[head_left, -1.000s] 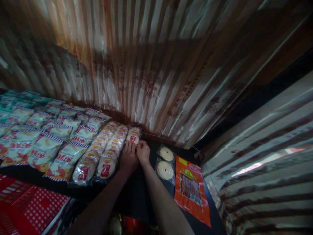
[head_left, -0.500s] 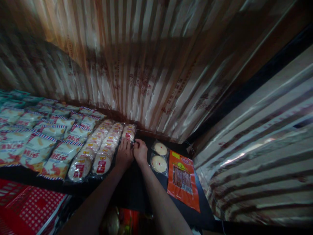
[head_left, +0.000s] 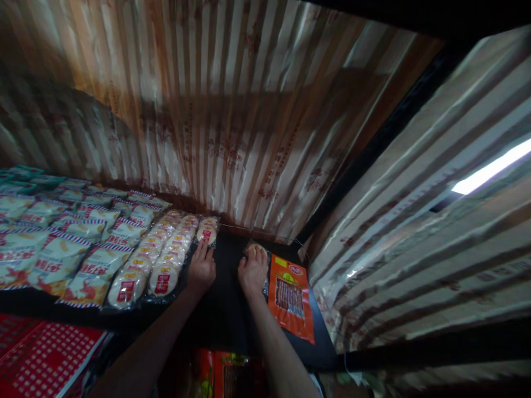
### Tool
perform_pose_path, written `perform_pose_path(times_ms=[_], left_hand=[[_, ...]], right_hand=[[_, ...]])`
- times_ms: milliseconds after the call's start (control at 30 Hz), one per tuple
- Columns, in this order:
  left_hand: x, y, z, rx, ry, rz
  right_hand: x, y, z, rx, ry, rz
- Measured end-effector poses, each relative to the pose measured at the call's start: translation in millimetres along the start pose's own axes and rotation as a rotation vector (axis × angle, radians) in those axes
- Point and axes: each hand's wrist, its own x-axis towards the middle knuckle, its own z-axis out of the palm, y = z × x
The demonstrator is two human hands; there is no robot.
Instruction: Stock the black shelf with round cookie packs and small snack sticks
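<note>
On the black shelf, my left hand (head_left: 202,271) reaches to the short right-hand row of clear-wrapped round cakes (head_left: 207,231). Its fingers are stretched out, their tips on the near end of that row. My right hand (head_left: 254,272) curls its fingers over more wrapped round cakes (head_left: 251,249), which it mostly covers. Just right of it lies an orange packet (head_left: 291,301) with a window showing brown sticks. Two longer rows of wrapped round cakes with red labels (head_left: 161,281) run along the left of my left hand.
White snack bags (head_left: 93,271) with striped edges fill the shelf's left side, with green bags (head_left: 20,172) behind. A red basket (head_left: 45,354) stands below at the left. Orange packets (head_left: 228,376) show under the shelf (head_left: 228,309). Striped plastic sheeting (head_left: 232,138) hangs behind.
My right hand has moved right, away from my left, onto the wrapped cakes beside the orange packet. My left hand stays at the short row. The view has shifted to the right.
</note>
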Motion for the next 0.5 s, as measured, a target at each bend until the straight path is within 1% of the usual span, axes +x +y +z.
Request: perform_pose_path(times_ms=[67, 167, 233, 300, 400, 500], left_hand=[[-5, 13, -3.4, -0.016, -0.044, 0.000], [-12, 40, -9.4, -0.086, -0.113, 0.064], [-17, 57, -12.9, -0.156, -0.190, 0.121], [-22, 71, -15.2, -0.220, -0.282, 0.145], [-35, 81, -17.0, -0.291, -0.365, 0.149], [-53, 83, -19.4, -0.281, -0.367, 0.140]], right_hand=[[-5, 3, -6, -0.037, -0.002, 0.052], [-17, 7, -11, -0.055, -0.002, 0.099], [-25, 9, -13, -0.048, -0.019, 0.109], [-32, 11, -15, -0.025, -0.047, 0.101], [-43, 11, -20, 0.021, -0.077, 0.086], [-56, 9, -27, 0.046, -0.077, 0.052]])
